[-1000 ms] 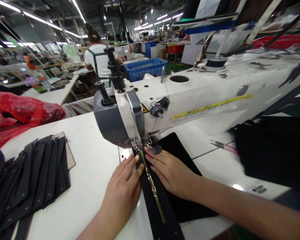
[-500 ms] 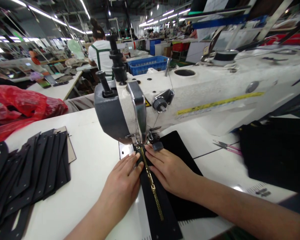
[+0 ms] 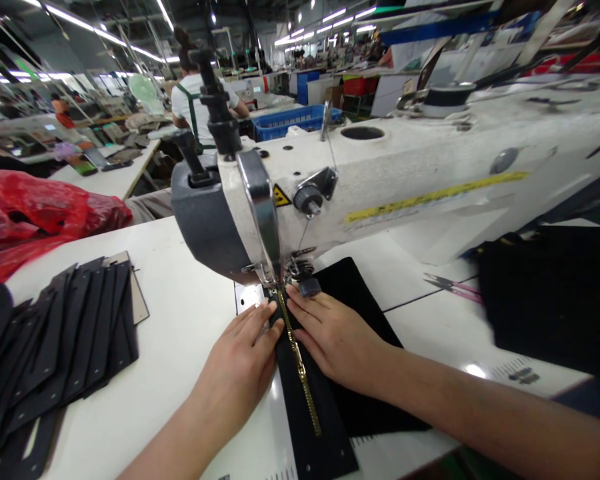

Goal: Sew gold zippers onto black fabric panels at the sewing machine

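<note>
A black strip with a gold metal zipper point(image 3: 305, 393) runs up under the presser foot of a white sewing machine point(image 3: 380, 173). My left hand point(image 3: 243, 360) lies on the strip's left edge, its fingers stretched toward the needle. On the other side of the zipper teeth, my right hand point(image 3: 337, 337) presses flat with fingers extended, its fingertips close to the foot. Beneath my right hand and forearm spreads a larger black fabric panel point(image 3: 375, 407). The gold zipper pull point(image 3: 299, 362) sits partway along the teeth. The needle point is hidden by the foot.
At the left lies a fanned stack of black strips point(image 3: 70, 333), with a red plastic bag point(image 3: 45, 207) behind. Pink-handled thread snips point(image 3: 455, 287) rest at the right near a dark fabric pile point(image 3: 550, 293). A blue basket point(image 3: 295, 122) and a seated person point(image 3: 195, 100) are beyond the machine.
The view has shifted slightly, so the machine appears a little further left and higher. Both hands keep about the same place on the zipper strip.
</note>
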Demonstrator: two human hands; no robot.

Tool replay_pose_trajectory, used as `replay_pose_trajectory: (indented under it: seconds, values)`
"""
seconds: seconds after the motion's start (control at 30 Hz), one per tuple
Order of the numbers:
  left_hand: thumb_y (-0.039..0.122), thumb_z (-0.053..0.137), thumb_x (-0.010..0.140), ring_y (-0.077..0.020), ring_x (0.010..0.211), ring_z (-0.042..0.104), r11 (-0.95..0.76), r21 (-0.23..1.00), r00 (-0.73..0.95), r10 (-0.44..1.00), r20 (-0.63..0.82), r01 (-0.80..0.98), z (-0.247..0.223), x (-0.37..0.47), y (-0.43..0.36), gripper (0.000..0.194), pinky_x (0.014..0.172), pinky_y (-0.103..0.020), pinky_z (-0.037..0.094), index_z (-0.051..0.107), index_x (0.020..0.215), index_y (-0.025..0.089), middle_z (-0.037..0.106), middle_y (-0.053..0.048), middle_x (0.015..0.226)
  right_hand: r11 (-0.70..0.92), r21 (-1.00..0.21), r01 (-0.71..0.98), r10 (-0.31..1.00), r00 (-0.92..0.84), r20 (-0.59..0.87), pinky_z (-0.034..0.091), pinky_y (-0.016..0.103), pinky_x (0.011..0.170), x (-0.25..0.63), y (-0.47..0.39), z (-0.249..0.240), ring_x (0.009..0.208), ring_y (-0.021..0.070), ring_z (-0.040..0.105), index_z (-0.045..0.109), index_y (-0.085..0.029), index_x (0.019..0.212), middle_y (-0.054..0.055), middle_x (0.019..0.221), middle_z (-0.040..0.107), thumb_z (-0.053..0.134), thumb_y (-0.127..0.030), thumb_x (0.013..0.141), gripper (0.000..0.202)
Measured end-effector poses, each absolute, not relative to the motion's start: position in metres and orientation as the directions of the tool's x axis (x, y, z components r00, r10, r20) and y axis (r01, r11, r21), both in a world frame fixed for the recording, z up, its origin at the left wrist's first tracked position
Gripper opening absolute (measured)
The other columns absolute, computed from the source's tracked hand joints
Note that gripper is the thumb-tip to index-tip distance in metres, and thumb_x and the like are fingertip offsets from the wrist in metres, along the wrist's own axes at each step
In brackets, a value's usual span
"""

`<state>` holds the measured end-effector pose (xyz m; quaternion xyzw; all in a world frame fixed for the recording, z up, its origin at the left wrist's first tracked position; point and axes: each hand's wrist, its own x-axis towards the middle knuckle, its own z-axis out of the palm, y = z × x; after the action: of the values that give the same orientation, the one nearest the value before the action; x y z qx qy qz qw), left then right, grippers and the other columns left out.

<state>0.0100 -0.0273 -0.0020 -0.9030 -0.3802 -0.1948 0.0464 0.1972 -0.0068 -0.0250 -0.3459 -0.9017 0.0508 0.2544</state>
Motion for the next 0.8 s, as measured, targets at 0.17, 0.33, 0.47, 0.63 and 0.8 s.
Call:
replay_pose_trajectory:
  seconds: [0.17, 0.33, 0.47, 0.63, 0.8]
  values:
    - [0.010, 0.039, 0.086, -0.0272, 0.105, 0.056, -0.703, 0.056, 0.633, 0.669, 0.390, 0.709, -0.001, 0.011, -0.024, 0.026, 0.084, -0.046, 0.054, 0.060, 0.102, 0.009, 0.059, -0.017, 0.110, 0.761, -0.286, 0.582, 0.645, -0.633, 0.427, 0.035, 0.045, 0.104, 0.198, -0.002, -0.027, 0.123, 0.0280, 0.041, 0.053, 0.001, 0.118, 0.022, 0.125, 0.051, 0.041, -0.013, 0.086, 0.038]
    - [0.007, 0.042, 0.083, -0.0260, 0.105, 0.056, -0.696, 0.062, 0.631, 0.681, 0.372, 0.715, -0.002, 0.009, -0.018, 0.028, 0.085, -0.045, 0.054, 0.058, 0.106, 0.011, 0.058, -0.015, 0.109, 0.765, -0.289, 0.575, 0.640, -0.629, 0.442, 0.037, 0.045, 0.102, 0.196, 0.006, -0.026, 0.121, 0.0271, 0.044, 0.053, -0.002, 0.118, 0.021, 0.123, 0.053, 0.042, -0.013, 0.085, 0.037]
    - [0.007, 0.041, 0.083, -0.0253, 0.102, 0.056, -0.691, 0.082, 0.611, 0.684, 0.399, 0.719, -0.006, 0.007, -0.013, 0.028, 0.083, -0.043, 0.054, 0.057, 0.105, 0.011, 0.057, -0.016, 0.105, 0.768, -0.313, 0.558, 0.637, -0.622, 0.456, 0.041, 0.044, 0.098, 0.194, 0.012, -0.024, 0.117, 0.0262, 0.047, 0.052, -0.005, 0.118, 0.019, 0.118, 0.057, 0.041, -0.013, 0.085, 0.035]
    - [0.008, 0.037, 0.085, -0.0222, 0.093, 0.059, -0.671, 0.118, 0.570, 0.698, 0.432, 0.732, -0.008, 0.009, -0.006, 0.027, 0.078, -0.038, 0.056, 0.057, 0.102, 0.011, 0.057, -0.013, 0.097, 0.752, -0.397, 0.526, 0.659, -0.598, 0.456, 0.042, 0.044, 0.096, 0.190, 0.022, -0.021, 0.111, 0.0258, 0.052, 0.053, -0.008, 0.115, 0.016, 0.115, 0.058, 0.045, -0.009, 0.082, 0.034]
    - [0.008, 0.038, 0.084, -0.0192, 0.091, 0.060, -0.666, 0.145, 0.559, 0.708, 0.432, 0.731, -0.007, 0.007, -0.006, 0.028, 0.079, -0.035, 0.055, 0.058, 0.102, 0.014, 0.057, -0.010, 0.095, 0.763, -0.418, 0.494, 0.646, -0.602, 0.469, 0.043, 0.043, 0.093, 0.193, 0.028, -0.021, 0.106, 0.0238, 0.054, 0.054, -0.013, 0.114, 0.013, 0.111, 0.060, 0.046, -0.012, 0.085, 0.030]
